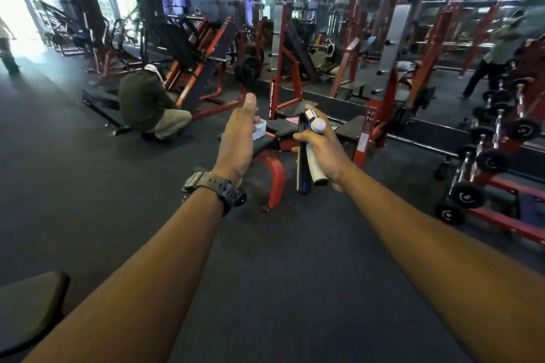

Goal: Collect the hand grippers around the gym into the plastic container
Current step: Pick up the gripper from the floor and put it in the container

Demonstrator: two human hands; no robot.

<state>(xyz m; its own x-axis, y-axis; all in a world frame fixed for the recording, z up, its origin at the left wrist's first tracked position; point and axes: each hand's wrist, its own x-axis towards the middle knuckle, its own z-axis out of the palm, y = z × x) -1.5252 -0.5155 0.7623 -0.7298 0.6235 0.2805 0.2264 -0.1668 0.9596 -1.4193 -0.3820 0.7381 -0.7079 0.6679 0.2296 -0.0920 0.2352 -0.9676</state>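
My right hand (323,150) grips a hand gripper (308,156) with a black handle, a white handle, a metal spring and a white knob on top. It is held out in front of me over the dark floor. My left hand (239,138), wearing a dark wristwatch, is stretched forward with straight fingers and the thumb up, holding nothing. Just beyond its fingers a clear plastic container (260,130) sits on a black and red bench (275,138); the hand covers part of it.
A person (147,103) crouches on the floor at the left by red weight machines. A dumbbell rack (495,156) stands at the right. A red rack upright (380,115) rises behind the bench. A black padded seat (29,306) is at the lower left. Dark floor lies ahead.
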